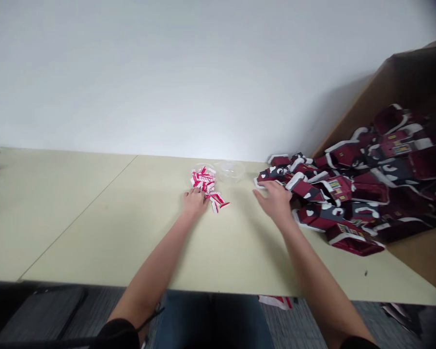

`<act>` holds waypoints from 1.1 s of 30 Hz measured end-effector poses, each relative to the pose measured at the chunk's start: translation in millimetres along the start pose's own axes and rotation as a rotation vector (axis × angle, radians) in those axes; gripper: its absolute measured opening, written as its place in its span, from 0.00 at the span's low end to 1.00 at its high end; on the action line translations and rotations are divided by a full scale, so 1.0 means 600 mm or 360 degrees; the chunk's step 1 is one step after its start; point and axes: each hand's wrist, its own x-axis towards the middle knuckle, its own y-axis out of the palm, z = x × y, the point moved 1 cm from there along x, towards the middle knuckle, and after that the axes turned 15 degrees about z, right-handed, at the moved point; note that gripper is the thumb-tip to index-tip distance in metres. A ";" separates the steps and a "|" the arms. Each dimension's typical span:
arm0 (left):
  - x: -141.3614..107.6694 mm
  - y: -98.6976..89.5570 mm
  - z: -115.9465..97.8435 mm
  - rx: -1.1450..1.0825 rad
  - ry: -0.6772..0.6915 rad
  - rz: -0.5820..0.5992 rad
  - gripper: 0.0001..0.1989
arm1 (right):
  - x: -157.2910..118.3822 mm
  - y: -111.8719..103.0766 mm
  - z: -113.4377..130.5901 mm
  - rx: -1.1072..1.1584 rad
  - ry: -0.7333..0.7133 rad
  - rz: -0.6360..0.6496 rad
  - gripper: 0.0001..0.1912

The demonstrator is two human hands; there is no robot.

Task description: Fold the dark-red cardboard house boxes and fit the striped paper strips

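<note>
Small red and white pieces (204, 178) lie heaped in and around a clear dish near the middle of the table. My left hand (195, 201) rests at the near edge of this heap, its fingertips against the pieces; whether it grips any is hidden. Several loose pieces (218, 199) lie just right of it. My right hand (275, 198) has its thumb and fingers apart, at the left edge of a pile of dark red and grey felt items with white trim (305, 186). Nothing shows held in it.
A clear round lid or dish (230, 170) stands between the hands, toward the wall. At the right, a large cardboard box (370, 89) lies open, with more dark red items spilling onto the table (105, 228). A small dark bit (365, 273) lies near the front edge.
</note>
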 end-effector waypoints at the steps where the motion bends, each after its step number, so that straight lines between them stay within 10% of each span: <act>1: 0.001 0.001 0.000 -0.0005 0.0006 -0.0014 0.17 | 0.000 -0.025 -0.022 -0.0156 0.0046 -0.0085 0.17; 5: -0.006 0.004 0.006 0.0019 0.0032 -0.0012 0.16 | -0.022 -0.086 -0.101 -0.0805 0.0280 -0.0242 0.26; 13: -0.037 -0.002 0.011 -0.0097 0.0089 -0.0136 0.14 | -0.033 -0.067 -0.174 -0.0861 0.0274 -0.0395 0.15; 19: -0.044 -0.008 0.020 -0.0296 0.0118 -0.0165 0.11 | -0.051 -0.072 -0.082 -0.0647 -0.0030 -0.0508 0.24; 27: -0.034 -0.042 0.083 -0.1292 0.0063 -0.0403 0.15 | -0.100 0.032 0.090 -0.0140 -0.0824 0.0392 0.17; 29: -0.040 -0.062 0.102 -0.1817 0.0185 -0.0204 0.18 | -0.099 0.050 0.121 0.0011 -0.0952 0.0609 0.17; 33: -0.071 -0.084 0.130 -0.2403 0.0496 0.0787 0.28 | -0.067 0.072 0.171 0.0180 -0.1209 0.0838 0.15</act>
